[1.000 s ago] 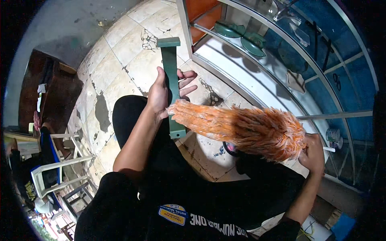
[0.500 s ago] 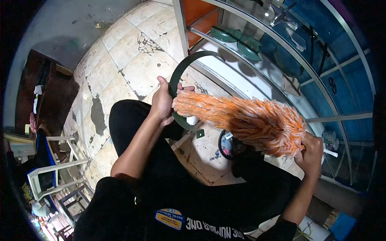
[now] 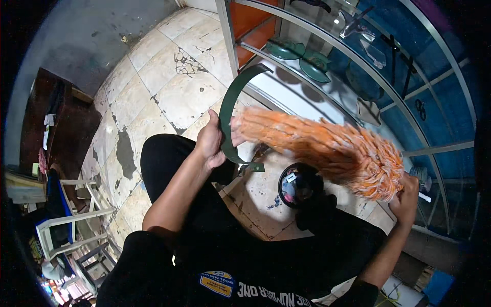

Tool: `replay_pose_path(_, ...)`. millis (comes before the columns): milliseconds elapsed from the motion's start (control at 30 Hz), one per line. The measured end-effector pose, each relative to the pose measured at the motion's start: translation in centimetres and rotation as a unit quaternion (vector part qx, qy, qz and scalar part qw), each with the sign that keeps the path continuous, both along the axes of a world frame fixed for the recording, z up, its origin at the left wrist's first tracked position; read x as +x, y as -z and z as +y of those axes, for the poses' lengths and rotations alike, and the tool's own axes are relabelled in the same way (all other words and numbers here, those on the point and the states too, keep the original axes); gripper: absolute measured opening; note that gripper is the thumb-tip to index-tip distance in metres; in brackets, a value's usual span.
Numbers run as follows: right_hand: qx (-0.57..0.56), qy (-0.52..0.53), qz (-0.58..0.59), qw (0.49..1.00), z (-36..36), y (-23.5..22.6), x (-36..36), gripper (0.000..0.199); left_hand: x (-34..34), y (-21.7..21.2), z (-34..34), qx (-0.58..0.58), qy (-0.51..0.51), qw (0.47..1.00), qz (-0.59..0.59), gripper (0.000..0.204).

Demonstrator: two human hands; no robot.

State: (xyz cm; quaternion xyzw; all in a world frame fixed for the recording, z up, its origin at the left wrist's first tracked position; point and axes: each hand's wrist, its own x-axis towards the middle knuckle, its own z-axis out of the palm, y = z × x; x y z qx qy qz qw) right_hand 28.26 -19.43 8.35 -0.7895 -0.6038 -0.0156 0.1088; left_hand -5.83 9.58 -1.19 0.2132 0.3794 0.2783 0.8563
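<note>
My left hand (image 3: pixel 210 139) is closed on a dark green, C-shaped curved band (image 3: pixel 225 115), with the thumb on its outer side and the fingers passing behind it. The band is wide and thin, with small holes at its lower end. At the right, my right hand (image 3: pixel 405 200) grips the near end of a fluffy orange duster (image 3: pixel 327 146); its handle is hidden in my fist. The duster reaches leftward to the inside of the band, its far end beside my left fingertips. Whether it touches the band I cannot tell.
Between my legs stands a round, glossy dark thing (image 3: pixel 299 185) with a black rim. A metal-framed glass display case (image 3: pixel 332 100) holds green leaf-shaped dishes (image 3: pixel 314 66). White chairs (image 3: pixel 76 217) and a dark wooden cabinet (image 3: pixel 61 117) stand left on the cracked tile floor (image 3: pixel 169 110).
The duster has shifted right together with my right hand, and its far end has drawn back from my left hand. The band has turned slightly, showing more of its green face.
</note>
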Motion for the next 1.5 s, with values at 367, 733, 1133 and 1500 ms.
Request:
replay_pose_path(367,0.02,-0.027,0.059,0.998,4.8,1.6,-3.4,0.021,0.7,-1.2,-2.9,-0.057,0.04,0.993,-0.091,0.064)
replay_pose_path(733,0.044,0.065,0.088,0.993,5.7,2.5,-3.9,0.02,2.3,-3.9,-4.8,-0.113,-0.03,0.968,-0.22,0.052)
replay_pose_path(1133,0.061,0.023,0.029,0.997,6.7,3.2,-3.8,0.02,3.1,-4.5,-4.8,-0.116,-0.054,0.969,-0.21,0.055)
replay_pose_path(1500,-0.094,0.0,0.121,0.988,3.9,3.4,-2.1,0.029,2.9,-5.0,-3.7,0.019,-0.111,0.994,-0.016,0.041)
